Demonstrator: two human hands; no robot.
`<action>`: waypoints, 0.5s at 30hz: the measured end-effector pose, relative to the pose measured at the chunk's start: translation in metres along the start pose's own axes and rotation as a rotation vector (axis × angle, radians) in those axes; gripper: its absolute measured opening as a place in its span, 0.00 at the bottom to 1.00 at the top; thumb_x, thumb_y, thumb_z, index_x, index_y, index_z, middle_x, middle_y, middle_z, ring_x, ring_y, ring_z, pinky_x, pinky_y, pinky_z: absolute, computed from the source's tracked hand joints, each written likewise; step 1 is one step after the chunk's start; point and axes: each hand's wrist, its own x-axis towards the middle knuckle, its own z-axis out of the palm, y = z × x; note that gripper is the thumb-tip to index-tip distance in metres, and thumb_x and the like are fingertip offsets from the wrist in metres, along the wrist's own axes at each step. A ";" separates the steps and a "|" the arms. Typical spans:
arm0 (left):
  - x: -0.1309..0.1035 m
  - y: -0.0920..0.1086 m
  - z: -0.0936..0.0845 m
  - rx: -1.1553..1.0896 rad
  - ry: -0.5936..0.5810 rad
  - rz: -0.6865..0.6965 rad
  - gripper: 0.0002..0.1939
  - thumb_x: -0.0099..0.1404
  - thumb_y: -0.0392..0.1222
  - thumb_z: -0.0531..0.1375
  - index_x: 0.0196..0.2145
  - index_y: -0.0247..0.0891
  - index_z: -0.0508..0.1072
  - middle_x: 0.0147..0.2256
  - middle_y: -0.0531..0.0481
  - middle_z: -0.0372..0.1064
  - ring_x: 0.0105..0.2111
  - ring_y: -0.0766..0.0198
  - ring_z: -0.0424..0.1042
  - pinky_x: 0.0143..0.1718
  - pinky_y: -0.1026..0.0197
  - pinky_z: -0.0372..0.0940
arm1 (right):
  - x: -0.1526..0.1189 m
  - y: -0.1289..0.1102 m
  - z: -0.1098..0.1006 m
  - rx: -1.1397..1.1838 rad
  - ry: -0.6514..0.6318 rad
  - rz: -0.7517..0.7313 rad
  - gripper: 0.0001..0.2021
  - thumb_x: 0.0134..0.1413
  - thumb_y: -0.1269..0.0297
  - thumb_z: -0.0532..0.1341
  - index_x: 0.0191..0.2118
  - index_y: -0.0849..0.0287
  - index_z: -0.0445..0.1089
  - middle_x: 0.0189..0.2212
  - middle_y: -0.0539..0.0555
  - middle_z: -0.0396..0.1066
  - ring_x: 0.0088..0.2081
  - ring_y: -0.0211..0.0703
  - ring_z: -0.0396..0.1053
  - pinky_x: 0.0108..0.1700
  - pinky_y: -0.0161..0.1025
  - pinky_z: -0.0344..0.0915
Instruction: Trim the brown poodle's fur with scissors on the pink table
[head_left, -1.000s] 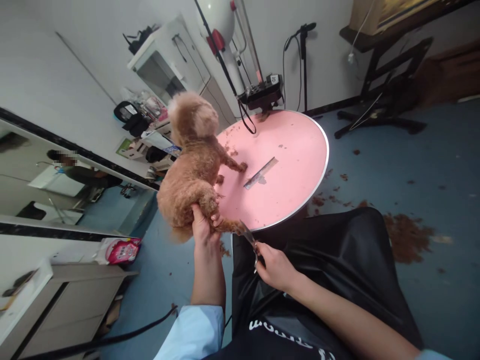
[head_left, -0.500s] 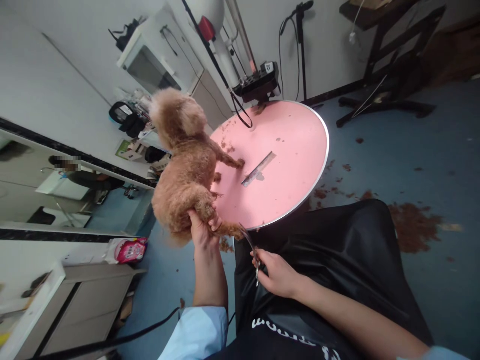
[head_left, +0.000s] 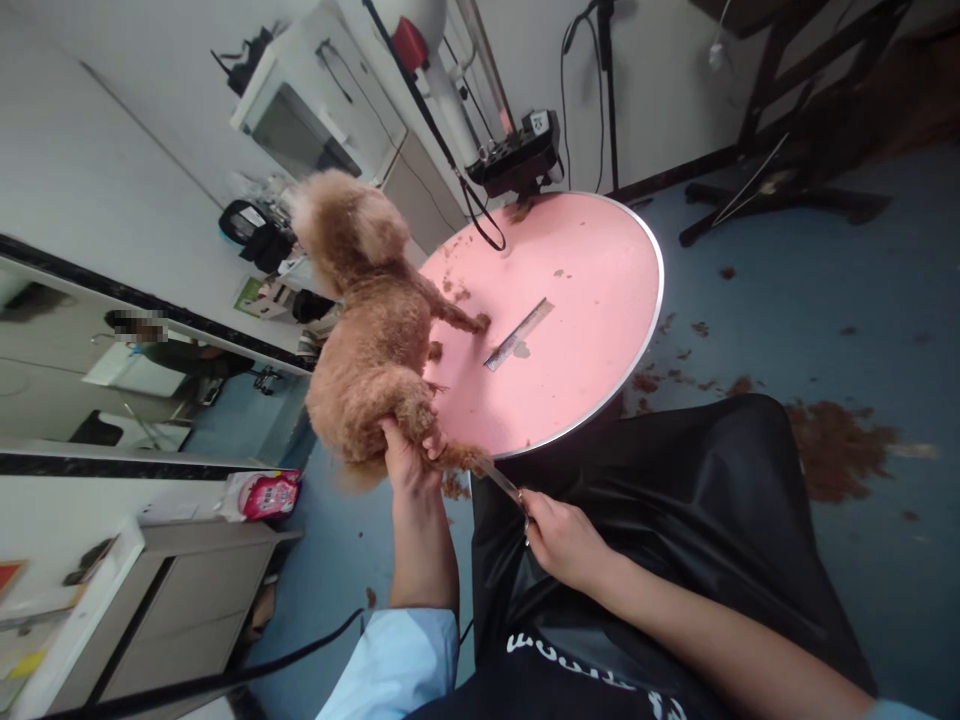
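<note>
A curly brown dog [head_left: 375, 330] stands on the left part of a round pink table [head_left: 600, 260], its head turned away. My left hand [head_left: 409, 455] is wrapped round one of its hind legs, which stretches past the table's near edge. In my right hand [head_left: 562, 535] is a pair of scissors [head_left: 504, 482], their blades touching the fur at that leg's paw. On the tabletop lies a metal comb [head_left: 519, 335], beside small tufts of cut fur.
A black loop [head_left: 484, 215] hangs over the table's far side near a black tool holder [head_left: 517, 165]. Cut fur [head_left: 840, 450] lies on the blue floor at right. A white cabinet [head_left: 300, 120] stands behind the dog. A person shows at far left.
The scissors have turned, and their blades now point more to the left along the paw. My right hand has shifted slightly right. My left hand keeps its hold on the leg.
</note>
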 end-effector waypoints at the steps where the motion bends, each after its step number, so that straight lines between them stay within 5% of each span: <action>1: 0.000 0.000 0.000 0.000 -0.011 0.003 0.30 0.63 0.65 0.54 0.24 0.31 0.69 0.21 0.50 0.66 0.10 0.80 0.51 0.08 0.74 0.44 | 0.000 0.001 0.001 -0.035 0.017 0.000 0.21 0.53 0.75 0.51 0.53 0.63 0.63 0.44 0.61 0.73 0.43 0.48 0.73 0.45 0.43 0.70; 15: 0.000 -0.001 -0.002 0.018 0.002 0.003 0.31 0.66 0.64 0.49 0.24 0.32 0.68 0.20 0.49 0.65 0.10 0.79 0.49 0.08 0.73 0.43 | 0.002 0.004 -0.001 -0.168 0.057 -0.029 0.21 0.54 0.76 0.49 0.54 0.67 0.64 0.43 0.64 0.74 0.42 0.50 0.74 0.45 0.45 0.71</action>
